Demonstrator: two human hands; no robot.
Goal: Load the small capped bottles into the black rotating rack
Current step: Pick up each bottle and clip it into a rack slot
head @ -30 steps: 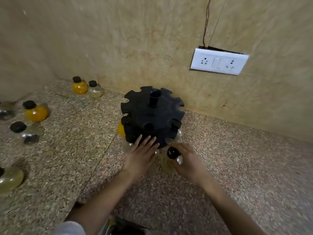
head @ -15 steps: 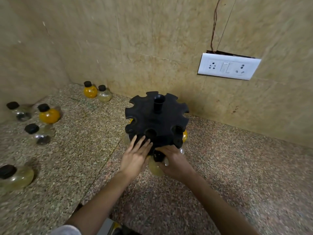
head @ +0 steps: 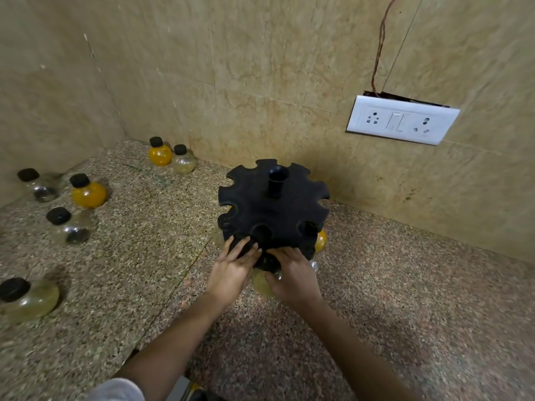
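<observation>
- Grey sleeve (head: 118, 390) at the bottom edge. Both forearms reach in from 6 o'clock.
- Right hand (head: 292, 277): fingers curled round a pale yellow round-bellied plastic bottle with a black cap (head: 262, 285), clamped on it.
- Left hand (head: 231, 273): fingers straight, tips laid on the rack's lower rim, holding nothing.
- Governing relation: the held bottle sits at the rack's 6 o'clock, against the lower tier. Its long axis is near upright with the cap uppermost. The receiving notch lies toward 12 o'clock from the right hand. Fingers hide whether the neck has entered it. The left hand is level with the right, at the rack's 7 o'clock.
- Black round tiered plastic rack with a notched rim and central post (head: 273, 209): standing on the worktop, close to the wall. An orange-filled racked bottle (head: 320, 241) hangs at its 4 o'clock. Other occupied notches are too dark to count.
- Judgement: seating is in progress. The next move calls for a push toward the hub, with the left hand bracing the rack against turning.
- Speckled granite worktop (head: 376, 299): six loose bottles stand well apart from the rack, between its 8 and 11 o'clock. They are a pale yellow near bottle (head: 31, 299), a clear bottle (head: 71, 230), an orange bottle (head: 88, 193), a far clear bottle (head: 39, 186), and an orange and pale pair (head: 159, 154) by the wall.
- Beige marbled wall (head: 260, 68): a white socket-and-switch plate (head: 402, 120) at 2 o'clock, with a brown wire (head: 379, 44) rising from it.
</observation>
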